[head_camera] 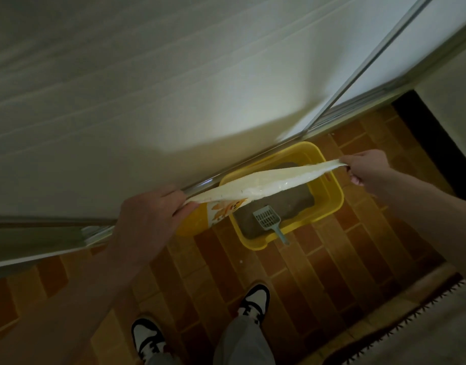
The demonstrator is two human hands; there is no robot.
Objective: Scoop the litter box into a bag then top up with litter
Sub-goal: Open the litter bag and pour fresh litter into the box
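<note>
Hands hold a pale cream plastic bag (263,180) stretched taut above a yellow rectangular plastic litter box (329,196), which sits on a floor of orange-brown brick-pattern tiles (318,259) against the base of a white sliding door (174,88). The left hand (150,214) is closed around the bag's end at the box's near-left corner; the right hand (366,169) pinches the other end past the box's far-right rim. An orange and white printed panel on the bag hangs down by the box's left side, so this looks like the litter bag rather than a waste bag, though the dim light leaves that unsure.

Inside the box lies grey-brown litter (287,196). A grey-blue slotted plastic scoop (268,221) rests with its head on the litter at the box's near end and its handle over the near rim.

The step in hand appears to be pulling the bag's mouth open. If it holds fresh litter, the next move calls for tipping the opened mouth down over the box's middle, and lifting the scoop out first so it is not buried.

Two black and white shoes stand on the tiles nearer the viewer than the box.
</note>
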